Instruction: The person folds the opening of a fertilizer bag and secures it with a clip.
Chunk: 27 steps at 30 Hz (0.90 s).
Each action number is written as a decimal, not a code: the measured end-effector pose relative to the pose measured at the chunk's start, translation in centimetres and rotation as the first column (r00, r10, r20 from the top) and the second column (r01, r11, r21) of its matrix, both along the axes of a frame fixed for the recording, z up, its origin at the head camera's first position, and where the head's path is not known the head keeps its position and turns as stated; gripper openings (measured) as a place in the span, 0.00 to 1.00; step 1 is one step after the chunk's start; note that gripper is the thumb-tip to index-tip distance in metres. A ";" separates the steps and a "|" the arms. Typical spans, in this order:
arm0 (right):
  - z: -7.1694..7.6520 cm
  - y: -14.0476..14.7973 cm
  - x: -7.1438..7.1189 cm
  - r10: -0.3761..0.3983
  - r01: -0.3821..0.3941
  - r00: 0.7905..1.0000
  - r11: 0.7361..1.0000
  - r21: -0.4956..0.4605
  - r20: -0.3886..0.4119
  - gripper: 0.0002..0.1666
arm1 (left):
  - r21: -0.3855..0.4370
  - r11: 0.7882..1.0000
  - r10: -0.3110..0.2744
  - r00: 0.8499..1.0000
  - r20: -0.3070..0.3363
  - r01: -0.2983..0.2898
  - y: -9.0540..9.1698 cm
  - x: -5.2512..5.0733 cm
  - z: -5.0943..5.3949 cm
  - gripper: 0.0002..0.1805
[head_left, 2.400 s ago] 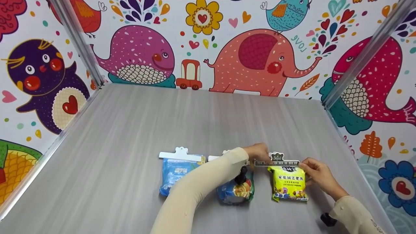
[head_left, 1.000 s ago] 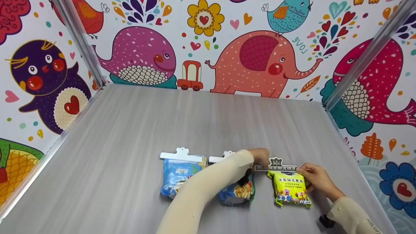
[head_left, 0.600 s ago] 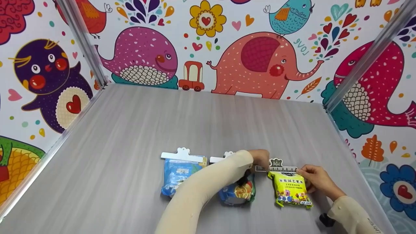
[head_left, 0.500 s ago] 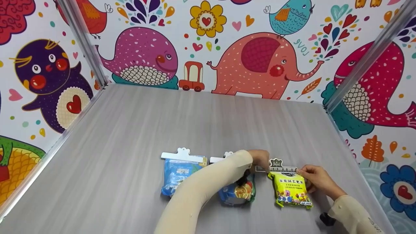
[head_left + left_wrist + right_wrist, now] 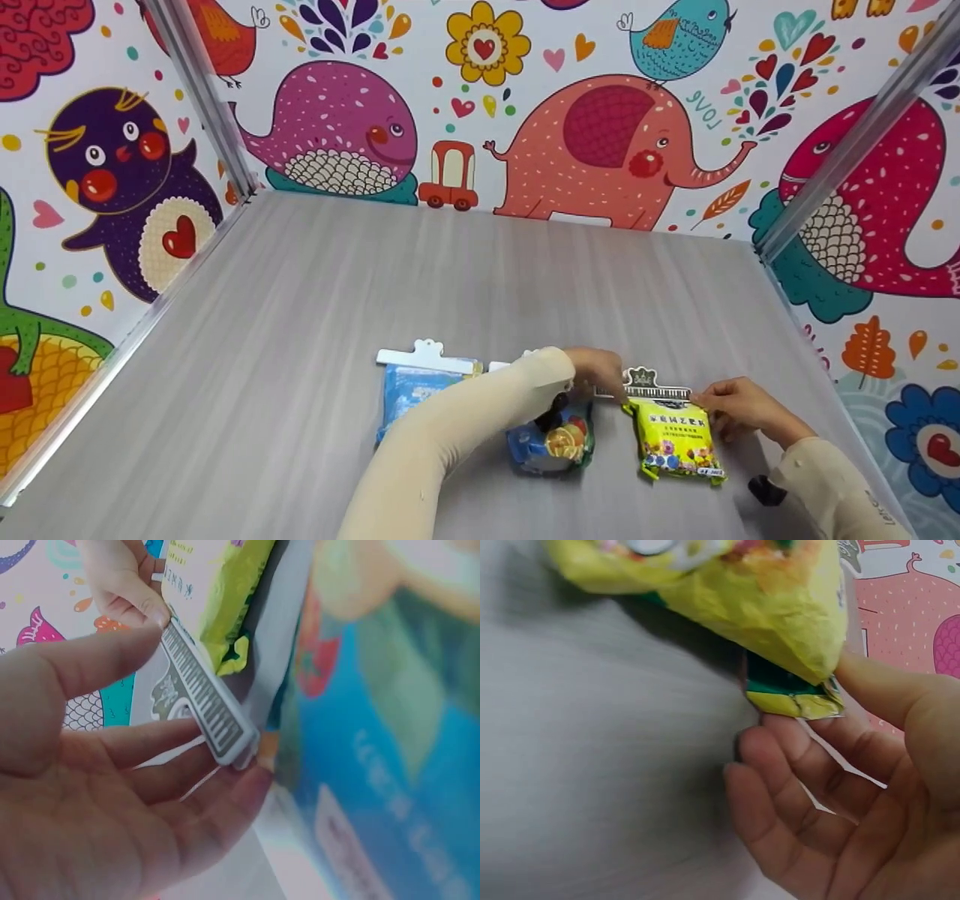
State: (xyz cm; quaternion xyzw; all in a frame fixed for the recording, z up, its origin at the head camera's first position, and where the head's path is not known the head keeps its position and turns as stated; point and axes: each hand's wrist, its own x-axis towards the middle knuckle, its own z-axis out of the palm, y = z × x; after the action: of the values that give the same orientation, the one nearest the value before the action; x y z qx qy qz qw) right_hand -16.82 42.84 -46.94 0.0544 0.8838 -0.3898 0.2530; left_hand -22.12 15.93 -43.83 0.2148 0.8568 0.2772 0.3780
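Observation:
A yellow fertilizer packet [image 5: 675, 436] lies on the table with a piano-patterned bag clip [image 5: 654, 391] along its top edge. At the clip's right end my right hand [image 5: 744, 409] pinches it, thumb on top; in the right wrist view the other fingers curl beside the packet's green-and-yellow flap [image 5: 795, 701]. My left hand [image 5: 596, 371] is at the clip's left end. Seen from the left wrist, its fingers reach behind that end while the thumb stands apart from them, not pressing the clip.
To the left lie two blue packets, one [image 5: 412, 390] under a white clip [image 5: 427, 355], the other [image 5: 551, 444] partly hidden by my left arm [image 5: 450, 427]. A wall with cartoon animals and metal posts [image 5: 199, 97] encloses the table [image 5: 480, 277].
The packet and its clip have come slightly nearer the front edge. My left hand has lifted and loosened a little at the clip's left end. The right hand keeps its hold.

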 end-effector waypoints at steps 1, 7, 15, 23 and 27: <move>0.1 0.0 0.0 0.008 -0.008 1.000 1.000 0.004 0.000 0.24 | 0.006 1.000 -0.006 1.000 0.005 0.005 -0.2 0.1 0.0 0.20; 0.6 0.3 -0.4 0.049 -0.049 0.999 0.999 0.014 0.010 0.24 | 0.017 0.997 -0.069 0.998 0.001 0.069 -1.1 0.2 0.4 0.25; 1.9 0.4 -0.8 0.106 -0.106 0.993 0.994 0.000 0.050 0.24 | 0.066 0.995 -0.068 0.997 -0.030 0.070 -2.9 0.4 0.7 0.13; 2.8 0.0 -0.8 0.132 -0.136 0.989 0.988 0.069 0.068 0.29 | 0.143 0.988 -0.048 0.991 -0.122 0.065 -5.6 0.8 1.3 0.32; 3.4 -0.5 -0.8 0.147 -0.155 0.986 0.981 0.114 0.075 0.31 | 0.181 0.982 -0.022 0.989 -0.143 0.048 -7.4 1.1 1.5 0.37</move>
State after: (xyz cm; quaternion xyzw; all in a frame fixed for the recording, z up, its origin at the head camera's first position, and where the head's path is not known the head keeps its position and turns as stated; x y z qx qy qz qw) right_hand -17.63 42.36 -43.52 0.0149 0.8983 -0.3138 0.3071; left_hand -21.04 8.53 -42.33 0.2828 0.8481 0.3327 0.3000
